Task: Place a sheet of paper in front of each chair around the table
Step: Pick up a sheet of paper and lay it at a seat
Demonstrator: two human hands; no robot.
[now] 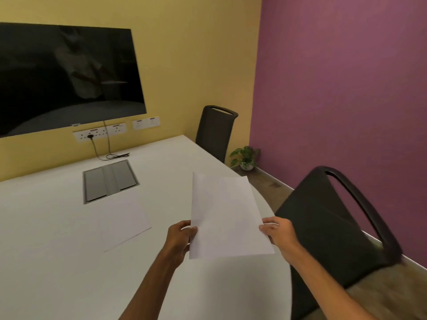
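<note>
Yellow wall [184, 65] meets purple wall [346, 88] in the far right corner of a small meeting room, and a white table [57, 250] fills the near left of the view, its right edge curving round toward the camera. On the yellow wall hangs a dark, switched-off screen [67, 77], with a row of wall sockets [115, 130] under it; a black cable [108, 153] drops from them and coils on the far part of the table. Set into the tabletop just near of that is a grey cable hatch [109, 181] with two flaps.

One sheet of paper [126, 225] lies flat on the table, just near of the hatch and left of the hands. A second sheet [226, 218] is held up above the table's right edge — tilted, not touching the surface. The left hand [182, 239] pinches its lower left edge, thumb on top and fingers curled under; the right hand [278, 232] grips the lower right edge the same way.

Two dark chairs stand along the right side of the table: the near chair [335, 239] just right of the held sheet, the far chair [216, 132] by the yellow wall. A small potted plant [246, 158] sits on the floor in the corner between them.
</note>
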